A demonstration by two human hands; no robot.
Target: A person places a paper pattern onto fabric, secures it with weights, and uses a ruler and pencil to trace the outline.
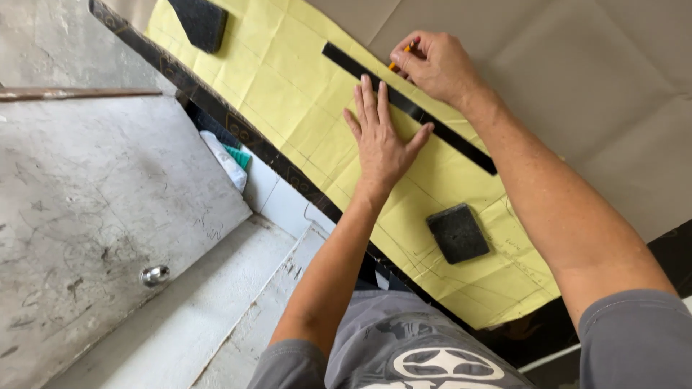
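Left hand (380, 140) lies spread flat on the black ruler (408, 106) across the yellow paper (303, 108) at centre, right hand (435, 63) pinching an orange pencil (401, 57) at its far edge; slackened pressure would likely skew the line.

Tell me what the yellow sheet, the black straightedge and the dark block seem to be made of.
Yellow sheet: likely paper, matte, with fold creases and pencil lines. Black straightedge: thin, rigid, slightly glossy, plastic or painted metal. Dark block: matte and rough, possibly stone or rubber.
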